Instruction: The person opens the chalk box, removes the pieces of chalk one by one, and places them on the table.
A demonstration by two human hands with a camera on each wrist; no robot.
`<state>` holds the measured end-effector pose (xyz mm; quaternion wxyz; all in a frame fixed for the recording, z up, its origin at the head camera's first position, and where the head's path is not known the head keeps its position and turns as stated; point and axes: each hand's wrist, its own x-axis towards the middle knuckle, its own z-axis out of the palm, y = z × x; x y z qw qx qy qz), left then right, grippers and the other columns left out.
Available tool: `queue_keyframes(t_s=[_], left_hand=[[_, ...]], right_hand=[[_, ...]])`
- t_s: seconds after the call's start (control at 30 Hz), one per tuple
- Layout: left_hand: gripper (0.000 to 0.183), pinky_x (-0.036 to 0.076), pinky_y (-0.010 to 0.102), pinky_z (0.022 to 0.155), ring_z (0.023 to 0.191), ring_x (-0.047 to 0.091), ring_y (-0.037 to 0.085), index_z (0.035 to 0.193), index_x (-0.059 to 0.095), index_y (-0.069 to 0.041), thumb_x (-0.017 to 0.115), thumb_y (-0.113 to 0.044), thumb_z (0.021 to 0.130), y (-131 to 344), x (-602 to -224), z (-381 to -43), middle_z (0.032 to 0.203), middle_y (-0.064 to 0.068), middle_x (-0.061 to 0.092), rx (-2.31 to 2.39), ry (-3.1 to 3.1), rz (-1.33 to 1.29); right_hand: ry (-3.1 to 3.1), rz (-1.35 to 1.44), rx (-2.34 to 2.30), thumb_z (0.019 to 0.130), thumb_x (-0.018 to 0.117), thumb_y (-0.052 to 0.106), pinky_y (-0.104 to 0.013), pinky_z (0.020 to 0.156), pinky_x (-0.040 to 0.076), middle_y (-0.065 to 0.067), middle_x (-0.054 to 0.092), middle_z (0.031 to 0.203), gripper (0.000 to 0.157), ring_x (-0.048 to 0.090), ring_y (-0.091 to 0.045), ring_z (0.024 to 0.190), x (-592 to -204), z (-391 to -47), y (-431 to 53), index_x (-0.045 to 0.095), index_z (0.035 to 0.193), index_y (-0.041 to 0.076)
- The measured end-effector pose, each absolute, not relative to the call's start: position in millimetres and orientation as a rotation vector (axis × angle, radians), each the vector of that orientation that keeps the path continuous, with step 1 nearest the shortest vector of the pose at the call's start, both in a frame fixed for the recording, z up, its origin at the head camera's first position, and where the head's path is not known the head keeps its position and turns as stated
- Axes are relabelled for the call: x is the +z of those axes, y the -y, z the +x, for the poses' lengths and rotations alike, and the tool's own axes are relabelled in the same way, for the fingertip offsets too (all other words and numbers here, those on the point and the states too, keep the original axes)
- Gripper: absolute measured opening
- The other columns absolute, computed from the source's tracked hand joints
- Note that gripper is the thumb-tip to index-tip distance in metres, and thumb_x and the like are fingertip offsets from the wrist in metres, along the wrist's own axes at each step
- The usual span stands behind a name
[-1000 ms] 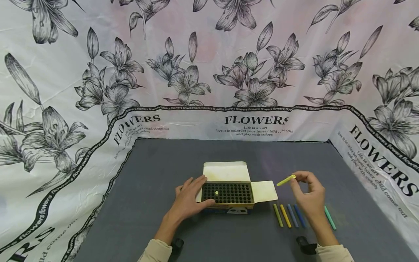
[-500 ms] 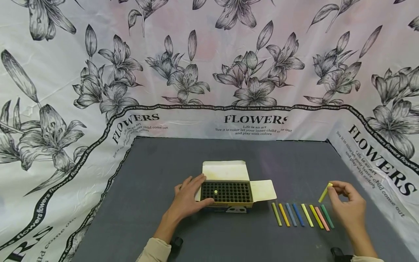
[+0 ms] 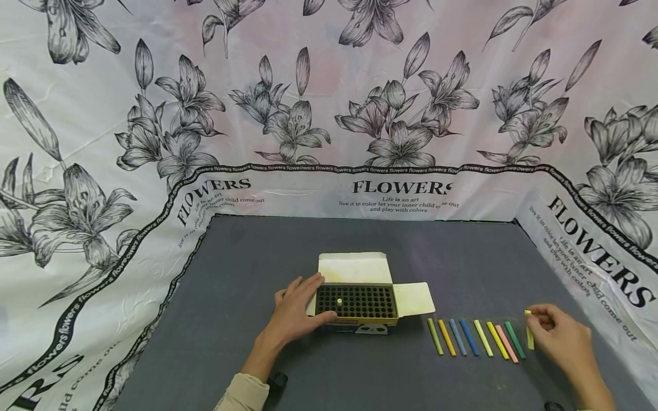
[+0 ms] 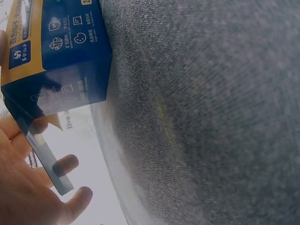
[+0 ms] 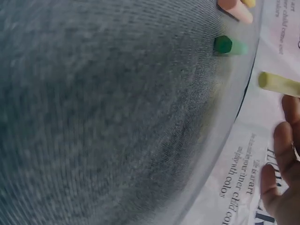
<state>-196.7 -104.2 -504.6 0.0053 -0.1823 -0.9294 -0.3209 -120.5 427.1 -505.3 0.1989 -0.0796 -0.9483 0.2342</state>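
Note:
My right hand [image 3: 565, 337] pinches a yellow chalk stick [image 3: 530, 337] between thumb and fingertips, at the right end of a row of chalks. The held stick points down, close over the grey table; the right wrist view shows its end beyond the fingers. My left hand [image 3: 295, 311] rests at the left side of an open chalk box [image 3: 360, 321], thumb on its front edge, straight fingers along the left flap. In the left wrist view the box's blue and yellow printed side shows. One pale chalk [image 3: 339, 302] stands in the box's black holed insert [image 3: 372, 301].
Several chalks lie in a slanted row right of the box, from a yellow-green chalk [image 3: 434, 337] through a blue chalk [image 3: 469, 337] and a pink chalk [image 3: 506, 343] to a green chalk [image 3: 514, 339]. A flower-printed cloth [image 3: 308, 194] hangs around the table [image 3: 288, 245].
My right hand has carried the yellow chalk rightwards past the row, then down beside the green chalk, the stick turning more upright in view. My left hand stays at the box.

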Motion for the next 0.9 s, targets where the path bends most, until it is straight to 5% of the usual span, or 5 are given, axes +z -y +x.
queue_keyframes(t_s=[0.13,0.37,0.9], left_hand=[[0.086,0.022,0.07,0.11,0.153,0.029,0.042,0.157,0.042,-0.025,0.073,-0.062,0.086,104.5,-504.9,-196.5,0.164,-0.003,0.039,-1.009,2.914,-0.57],[0.086,0.022,0.07,0.11,0.153,0.028,0.042,0.158,0.042,-0.025,0.072,-0.062,0.086,104.9,-504.3,-196.7,0.164,-0.003,0.039,-1.018,2.92,-0.57],[0.084,0.021,0.07,0.11,0.153,0.029,0.042,0.157,0.044,-0.025,0.073,-0.061,0.086,105.5,-506.1,-196.7,0.163,-0.003,0.04,-1.04,2.894,-0.574]], right_hand=[[2.82,-0.238,0.629,0.1,0.059,0.026,-0.048,0.073,0.029,-0.005,0.073,0.084,0.028,0.048,0.013,0.066,-509.3,-125.0,-435.2,0.071,0.11,0.003],[3.038,-0.224,0.572,0.102,0.057,0.033,-0.047,0.066,0.032,-0.012,0.075,0.091,0.035,0.066,-0.025,0.076,-509.2,-134.0,-440.5,0.071,0.109,0.003],[3.255,-0.309,0.558,0.1,0.059,0.038,-0.048,0.07,0.03,-0.005,0.074,0.088,0.038,0.063,-0.02,0.075,-507.3,-141.8,-442.2,0.072,0.108,0.003]])
